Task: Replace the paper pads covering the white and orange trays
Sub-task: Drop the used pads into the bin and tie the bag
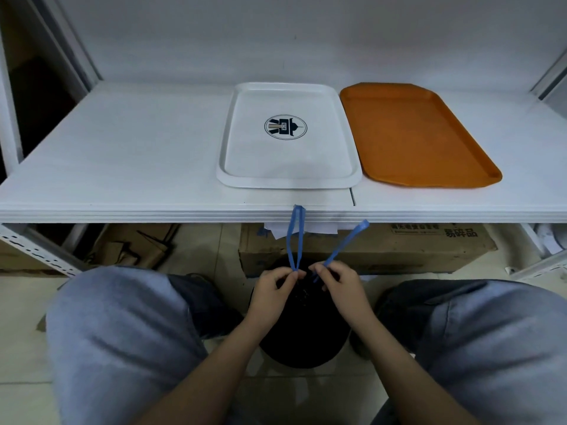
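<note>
A white tray [239, 174] with a round dark logo lies on the white shelf, and an orange tray [411, 133] lies right beside it; neither carries a paper pad. Below the shelf edge, between my knees, stands a black bag [303, 329]. My left hand [274, 289] pinches one blue drawstring loop [296, 237] of the bag. My right hand [342, 285] pinches the other blue drawstring [346, 240]. Both strings stretch up toward the shelf edge. White paper [319, 227] pokes out under the shelf front.
The white shelf [122, 154] stretches wide to the left of the trays. A cardboard box [399, 250] sits on the floor under the shelf, with flattened cardboard [132, 243] to its left. A perforated metal rack post [36, 246] runs at lower left.
</note>
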Demonstrator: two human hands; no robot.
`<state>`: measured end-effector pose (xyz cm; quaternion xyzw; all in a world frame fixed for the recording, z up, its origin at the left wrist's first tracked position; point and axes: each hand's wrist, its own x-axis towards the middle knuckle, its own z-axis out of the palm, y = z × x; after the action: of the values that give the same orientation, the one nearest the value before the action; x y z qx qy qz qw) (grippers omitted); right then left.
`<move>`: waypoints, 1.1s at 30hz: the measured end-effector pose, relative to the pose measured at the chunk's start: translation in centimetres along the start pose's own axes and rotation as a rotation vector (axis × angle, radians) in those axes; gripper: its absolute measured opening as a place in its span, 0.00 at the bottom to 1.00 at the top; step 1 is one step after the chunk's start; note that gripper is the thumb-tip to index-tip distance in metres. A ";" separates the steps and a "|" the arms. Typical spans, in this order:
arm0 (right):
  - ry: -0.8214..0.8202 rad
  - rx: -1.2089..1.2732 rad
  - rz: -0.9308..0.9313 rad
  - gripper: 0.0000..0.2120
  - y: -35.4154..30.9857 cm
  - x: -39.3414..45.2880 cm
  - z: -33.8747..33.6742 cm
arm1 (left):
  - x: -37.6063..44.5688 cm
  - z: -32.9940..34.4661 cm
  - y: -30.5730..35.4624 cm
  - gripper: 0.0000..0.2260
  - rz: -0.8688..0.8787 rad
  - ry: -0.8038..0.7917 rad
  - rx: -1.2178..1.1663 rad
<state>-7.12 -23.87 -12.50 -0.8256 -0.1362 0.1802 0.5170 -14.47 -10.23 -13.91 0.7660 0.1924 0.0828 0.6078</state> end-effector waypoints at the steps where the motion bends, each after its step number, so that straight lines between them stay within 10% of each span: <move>1: 0.009 0.051 0.016 0.08 0.0 -0.1 -0.2 | 0.0 0.1 0.2 0.08 -0.009 0.001 -0.025; 9: -0.029 0.035 -0.020 0.07 -0.3 -1.0 -0.3 | 0.1 0.9 0.8 0.10 -0.104 0.031 -0.238; 16: 0.066 -0.616 -0.728 0.14 -0.8 -0.2 -1.1 | 1.3 1.0 0.5 0.15 -0.076 -0.125 -0.059; 22: 0.010 -0.732 -0.876 0.12 -2.2 2.0 -1.2 | 1.0 0.3 0.9 0.14 -0.072 -0.290 0.027; 33: -0.262 -0.663 -0.567 0.13 -3.7 3.0 -0.3 | 1.0 0.1 2.1 0.15 -0.075 -0.276 0.017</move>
<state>-4.38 -21.31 -9.50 -0.8469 -0.4716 0.0809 0.2319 -13.07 -10.33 -12.03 0.7676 0.1364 -0.0479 0.6244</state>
